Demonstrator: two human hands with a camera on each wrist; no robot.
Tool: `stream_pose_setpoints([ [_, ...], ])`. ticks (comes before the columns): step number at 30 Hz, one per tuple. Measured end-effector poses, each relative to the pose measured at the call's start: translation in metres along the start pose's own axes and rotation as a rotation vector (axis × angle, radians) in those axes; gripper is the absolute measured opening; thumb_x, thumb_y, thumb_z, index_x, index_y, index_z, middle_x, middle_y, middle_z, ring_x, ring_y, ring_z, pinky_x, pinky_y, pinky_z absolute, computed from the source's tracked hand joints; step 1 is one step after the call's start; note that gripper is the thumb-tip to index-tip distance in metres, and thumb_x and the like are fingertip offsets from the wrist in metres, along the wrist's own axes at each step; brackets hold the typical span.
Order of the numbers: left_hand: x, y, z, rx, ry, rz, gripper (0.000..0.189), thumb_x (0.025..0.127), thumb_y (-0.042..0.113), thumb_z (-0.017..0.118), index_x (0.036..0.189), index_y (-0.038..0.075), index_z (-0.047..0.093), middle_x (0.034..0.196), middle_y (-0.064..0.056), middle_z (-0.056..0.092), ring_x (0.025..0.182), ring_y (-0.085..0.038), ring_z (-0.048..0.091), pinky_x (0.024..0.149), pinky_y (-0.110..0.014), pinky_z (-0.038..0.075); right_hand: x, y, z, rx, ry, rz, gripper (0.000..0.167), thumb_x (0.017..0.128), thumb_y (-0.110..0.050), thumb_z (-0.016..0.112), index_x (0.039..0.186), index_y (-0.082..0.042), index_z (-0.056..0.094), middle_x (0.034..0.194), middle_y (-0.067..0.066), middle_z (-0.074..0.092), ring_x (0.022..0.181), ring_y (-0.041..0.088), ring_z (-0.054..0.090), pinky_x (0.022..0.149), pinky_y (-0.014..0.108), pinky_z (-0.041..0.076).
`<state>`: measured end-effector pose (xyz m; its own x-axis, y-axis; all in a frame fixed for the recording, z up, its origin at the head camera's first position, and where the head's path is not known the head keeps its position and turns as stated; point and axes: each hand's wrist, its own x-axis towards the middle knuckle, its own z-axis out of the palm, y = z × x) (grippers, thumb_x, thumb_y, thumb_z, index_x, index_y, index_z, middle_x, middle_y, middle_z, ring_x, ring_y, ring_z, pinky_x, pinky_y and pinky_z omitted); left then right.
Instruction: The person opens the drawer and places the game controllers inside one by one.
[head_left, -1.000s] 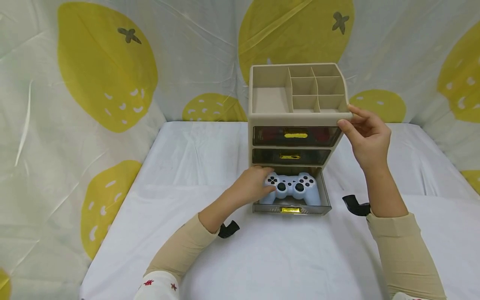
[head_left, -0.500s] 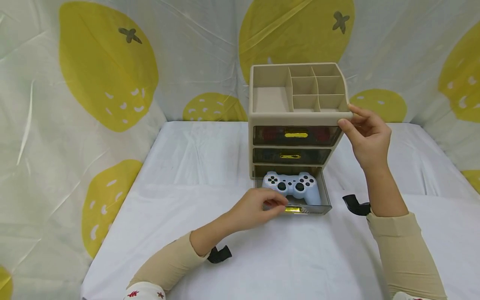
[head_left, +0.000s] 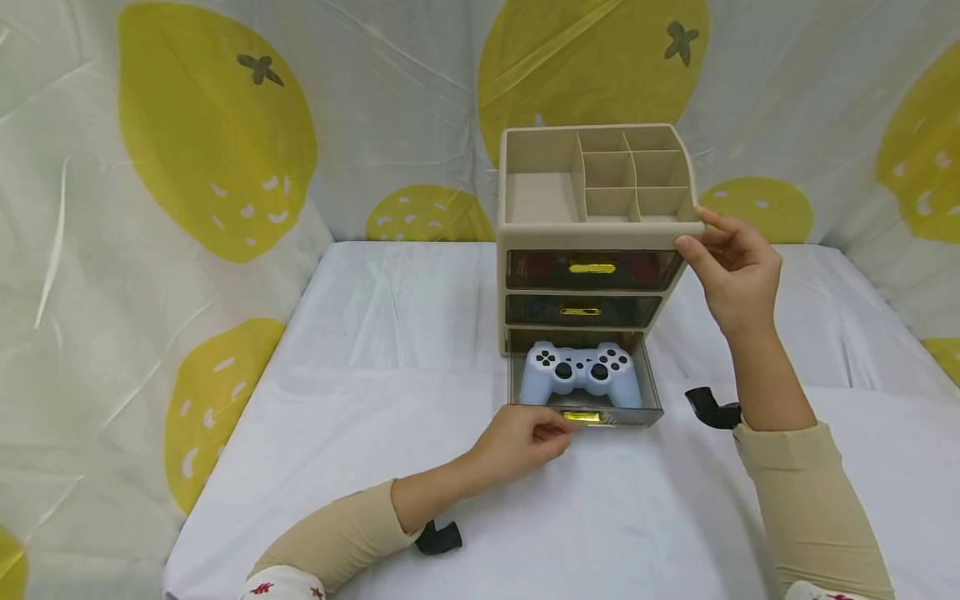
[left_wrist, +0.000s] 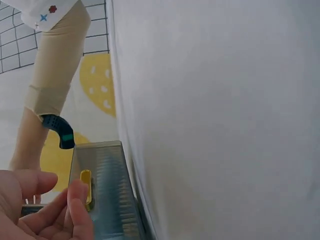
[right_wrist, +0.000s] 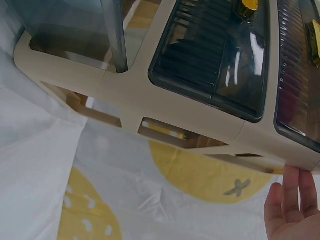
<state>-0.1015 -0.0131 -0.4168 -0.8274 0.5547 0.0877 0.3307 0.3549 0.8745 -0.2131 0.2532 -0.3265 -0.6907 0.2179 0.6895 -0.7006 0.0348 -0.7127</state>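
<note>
A beige desktop drawer organizer [head_left: 600, 237] stands on the white cloth. Its bottom drawer [head_left: 633, 417] is pulled out and holds a pale blue game controller [head_left: 618, 387]. My left hand [head_left: 521, 442] is at the front of this drawer, its fingertips by the gold handle [head_left: 585, 416]. In the left wrist view the thumb is apart from the loosely bent fingers [left_wrist: 77, 205]; whether they touch the handle I cannot tell. With thumb and fingers, my right hand [head_left: 738, 275] grips the organizer's upper right front corner. Its fingers [right_wrist: 291, 192] touch the side in the right wrist view.
Two closed dark drawers, the upper [head_left: 525, 271] and the middle [head_left: 532, 311], sit above the bottom one. Divided compartments [head_left: 609, 171] form the organizer's top. Behind and left hangs a lemon-print cloth [head_left: 397, 108]. White cloth [head_left: 360, 417] covers the table.
My left hand has left the controller's left side and come down, toward me, to the drawer's front. The controller lies fully in view in the drawer. My right hand stays at the corner.
</note>
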Motion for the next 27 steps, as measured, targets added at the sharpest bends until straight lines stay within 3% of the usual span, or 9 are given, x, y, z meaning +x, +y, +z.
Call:
stream_pose_setpoints([
  [6,0.000,-0.006,0.007,-0.066,0.091,-0.129,0.015,0.089,0.010,0.070,0.099,-0.001,0.075,0.083,-0.004,0.073,0.070,-0.002,0.063,0.063,-0.017,0.050,0.000,-0.001,0.000,0.015,0.002,0.012,0.034,0.080,0.006,0.076,0.113,0.006,0.068,0.085,-0.001,0.070,0.075,0.008,0.065,0.076,0.015,0.051],
  [12,0.000,-0.012,0.013,-0.227,0.144,-0.249,0.017,0.089,0.013,0.071,0.095,-0.002,0.076,0.072,-0.005,0.071,0.066,-0.008,0.065,0.057,-0.018,0.046,0.000,0.001,0.000,-0.054,-0.015,-0.017,0.032,0.083,0.005,0.074,0.114,0.007,0.067,0.086,-0.004,0.070,0.075,0.006,0.065,0.076,0.015,0.051],
  [18,0.002,-0.014,0.023,-0.373,0.236,-0.287,0.019,0.089,0.012,0.071,0.091,-0.006,0.075,0.074,-0.016,0.071,0.065,-0.017,0.065,0.054,-0.018,0.045,0.000,0.001,0.000,-0.057,-0.011,-0.010,0.032,0.083,0.004,0.074,0.114,0.008,0.067,0.085,-0.004,0.069,0.076,0.006,0.065,0.077,0.015,0.051],
  [23,0.004,-0.011,0.033,-0.509,0.302,-0.347,0.021,0.091,0.011,0.069,0.092,-0.010,0.073,0.078,-0.021,0.071,0.064,-0.010,0.064,0.060,-0.025,0.053,0.000,0.000,0.000,-0.068,-0.013,-0.012,0.033,0.083,0.003,0.074,0.115,0.008,0.067,0.086,-0.005,0.069,0.076,0.005,0.065,0.077,0.015,0.051],
  [27,0.006,-0.010,0.037,-0.558,0.330,-0.401,0.022,0.092,0.011,0.068,0.093,-0.011,0.073,0.078,-0.021,0.071,0.066,-0.009,0.065,0.065,-0.028,0.056,-0.001,0.000,0.000,-0.056,-0.009,-0.010,0.032,0.083,0.004,0.074,0.114,0.008,0.067,0.085,-0.005,0.069,0.075,0.005,0.065,0.077,0.015,0.051],
])
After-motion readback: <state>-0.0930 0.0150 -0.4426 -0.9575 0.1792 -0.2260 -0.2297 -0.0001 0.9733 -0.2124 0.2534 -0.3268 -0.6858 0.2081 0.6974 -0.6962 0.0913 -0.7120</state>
